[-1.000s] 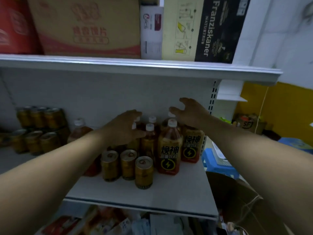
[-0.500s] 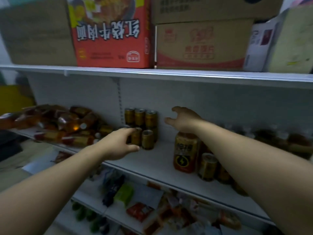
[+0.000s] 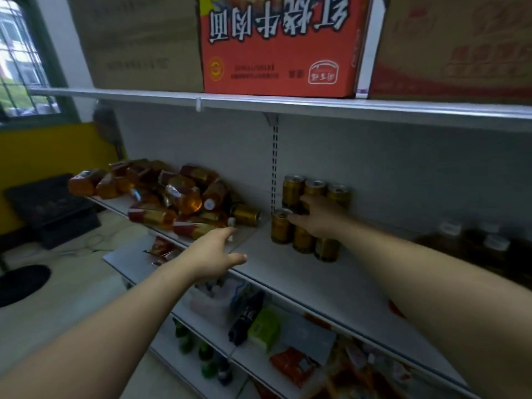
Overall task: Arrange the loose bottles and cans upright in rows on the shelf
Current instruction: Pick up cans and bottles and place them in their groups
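Note:
Several amber bottles (image 3: 172, 194) lie in a loose pile on their sides at the left end of the white shelf (image 3: 288, 272). One gold can (image 3: 246, 216) lies on its side at the pile's right edge. Right of it, gold cans (image 3: 280, 226) stand upright, stacked in two tiers. My left hand (image 3: 214, 254) hovers open over the shelf's front edge, fingers stretched toward the pile, holding nothing. My right hand (image 3: 319, 218) rests against the stacked cans with thumb up and fingers spread across them. Upright capped bottles (image 3: 489, 249) stand dim at the far right.
A red carton (image 3: 279, 44) and brown cartons sit on the shelf above. Lower shelves hold snack packs and green bottles (image 3: 184, 338). On the floor to the left are a black crate (image 3: 49, 208) and a round black base (image 3: 20, 283).
The view has swung left along the shelf. My left hand has reached out toward the bottle pile. My right hand has left the upright bottles and now lies on the stacked cans.

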